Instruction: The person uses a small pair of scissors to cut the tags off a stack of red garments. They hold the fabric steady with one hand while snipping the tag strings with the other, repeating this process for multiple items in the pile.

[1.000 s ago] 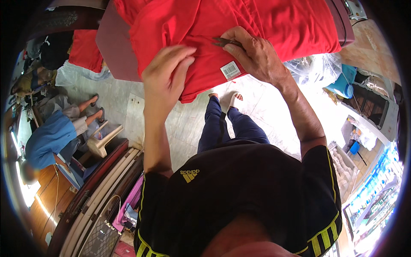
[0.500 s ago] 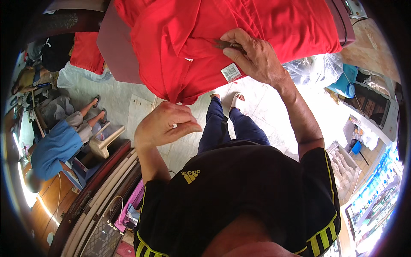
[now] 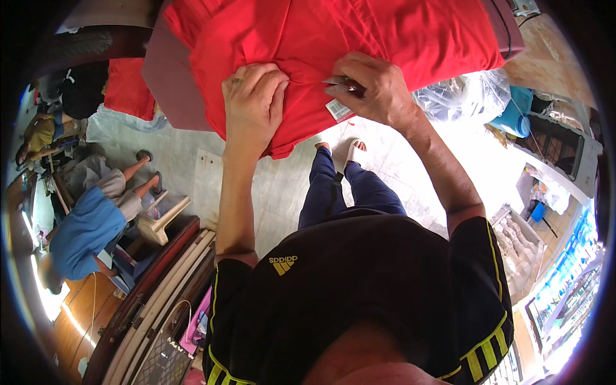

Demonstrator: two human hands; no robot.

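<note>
Pinching red fabric (image 3: 443, 38), spread across the maroon desk (image 3: 167, 86) and overhanging its near edge, with the left hand (image 3: 252, 99) drawn nearly closed; gripping small metal snips (image 3: 334, 81) in the half-curled right hand (image 3: 380, 90) (just beside a white barcode label (image 3: 338, 110)).

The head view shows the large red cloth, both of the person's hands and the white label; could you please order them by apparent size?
1. Red cloth
2. Left hand and right hand: too alike to rank
3. White label
</note>
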